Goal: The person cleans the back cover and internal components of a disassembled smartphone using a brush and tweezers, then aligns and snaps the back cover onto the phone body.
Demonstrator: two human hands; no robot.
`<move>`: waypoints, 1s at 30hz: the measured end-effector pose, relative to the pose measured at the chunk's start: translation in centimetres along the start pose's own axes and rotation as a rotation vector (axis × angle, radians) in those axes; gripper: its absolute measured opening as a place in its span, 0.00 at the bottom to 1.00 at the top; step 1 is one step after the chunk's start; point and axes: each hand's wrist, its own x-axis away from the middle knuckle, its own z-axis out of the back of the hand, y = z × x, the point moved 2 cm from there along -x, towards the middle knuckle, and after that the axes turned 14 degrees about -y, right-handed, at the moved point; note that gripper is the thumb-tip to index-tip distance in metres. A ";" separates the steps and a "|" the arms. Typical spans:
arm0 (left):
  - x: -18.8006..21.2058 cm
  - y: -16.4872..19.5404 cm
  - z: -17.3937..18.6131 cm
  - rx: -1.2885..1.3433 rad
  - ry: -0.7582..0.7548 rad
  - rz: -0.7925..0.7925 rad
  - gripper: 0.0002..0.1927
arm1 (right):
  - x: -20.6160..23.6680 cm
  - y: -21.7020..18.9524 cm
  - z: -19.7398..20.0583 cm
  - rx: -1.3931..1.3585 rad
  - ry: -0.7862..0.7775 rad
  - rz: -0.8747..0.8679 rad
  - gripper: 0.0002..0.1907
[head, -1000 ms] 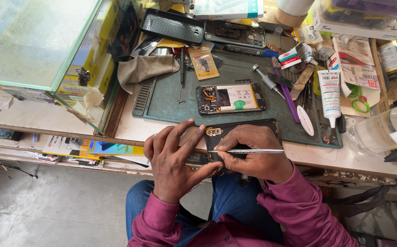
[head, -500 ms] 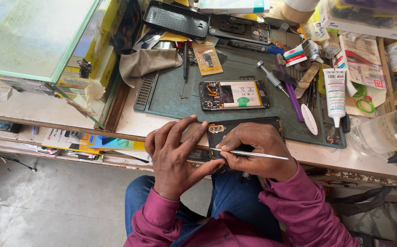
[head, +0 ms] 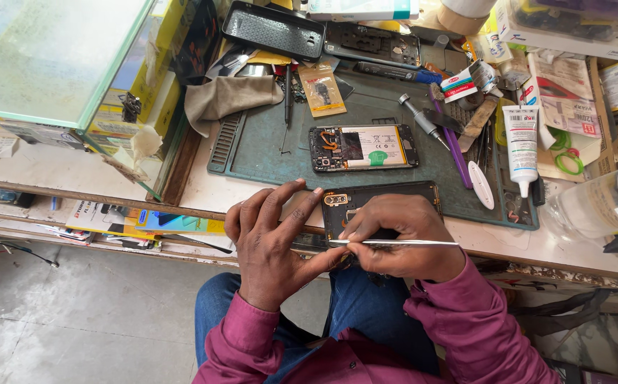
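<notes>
Pinched in the right hand (head: 405, 238): thin metal tweezers (head: 394, 242), lying level, tip pointing toward the left hand (head: 273, 245). Spread flat, that left hand, fingers fanned over the front edge of the bench (head: 202, 192), thumb meeting the tweezer tip. Under both hands, at the front edge and half off the mat: a dark phone back cover (head: 387, 203) with a gold camera ring at its left end.

Largest to smallest around them:
- Glass case (head: 45, 57) filling the bench's left end.
- Green work mat (head: 266, 153) across the middle, reaching nearly to the front edge.
- Clear plastic bottle (head: 600, 203) lying at the right edge.
- Black perforated phone case (head: 273, 30) along the back edge.
- Grey cloth (head: 227, 96) crumpled at the mat's back left corner.
- Opened phone (head: 363, 147) mid-mat, battery and orange flex showing, just behind the cover.
- White tube (head: 521, 146) near the mat's right edge, cap toward the front.
- Purple pry stick (head: 453, 146) and screwdriver (head: 419, 117), slanted, right of the opened phone.
- White pick (head: 481, 185) near the mat's front right corner.
</notes>
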 end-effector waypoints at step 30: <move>18.3 1.9 17.0 0.116 0.008 -0.090 0.46 | 6.1 -19.6 -12.2 0.142 0.373 -0.217 0.10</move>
